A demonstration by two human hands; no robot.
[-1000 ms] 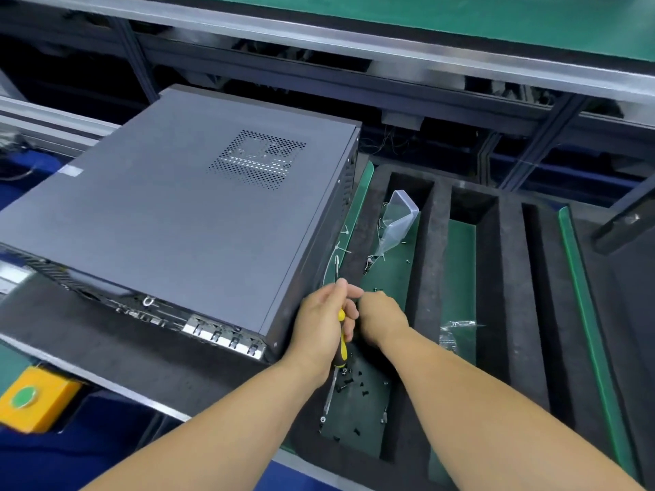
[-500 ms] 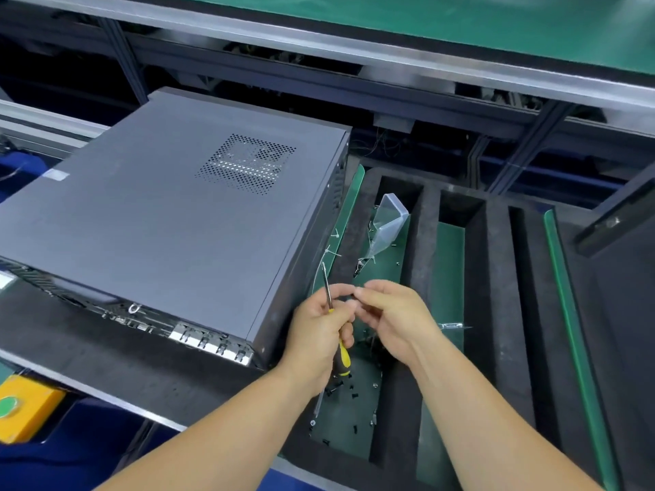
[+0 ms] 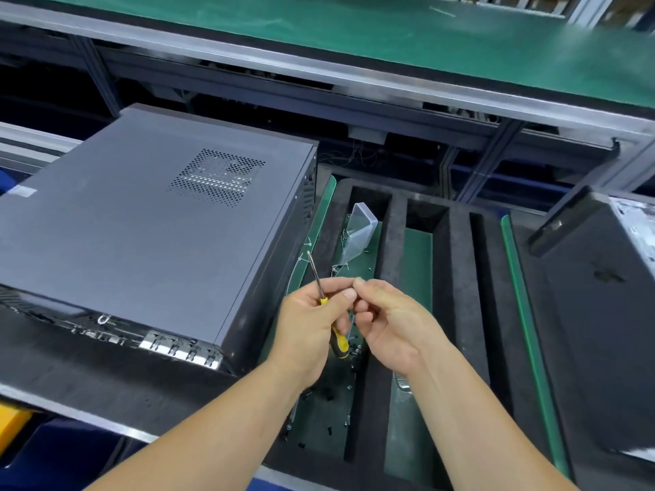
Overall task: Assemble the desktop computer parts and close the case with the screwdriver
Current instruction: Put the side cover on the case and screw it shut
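Screwdriver (image 3: 320,294) in left hand (image 3: 312,327), fingers curled round the handle. Long axis runs near-to-far, tilted: metal shaft sticks out above the fist, tip pointing up and away, leaning slightly left toward the case (image 3: 149,228). Yellow-black handle end pokes out below the fist, toward the person.

Right hand (image 3: 393,324) just beside the left, fingertips touching the left's thumb and forefinger. Its thumb and forefinger are pinched together; whatever is between them is too small to make out.

Both hands hover over the left slot of the foam tray (image 3: 457,278), just right of the case's near right corner.

Case: one, grey, lying flat on the black mat, lid on, vent grille facing up. Long axis runs from near left to far right. Rear I/O side faces the person, metal slot covers visible at the near edge.

Second case (image 3: 602,313): one, dark, at right edge of frame, partly cut off.

Tray: three long slots, running near to far. Left slot holds one clear plastic box (image 3: 359,230), tilted at the far end, and loose black screws (image 3: 329,395) on the green floor; too many and too small to count.

One screwdriver in view.
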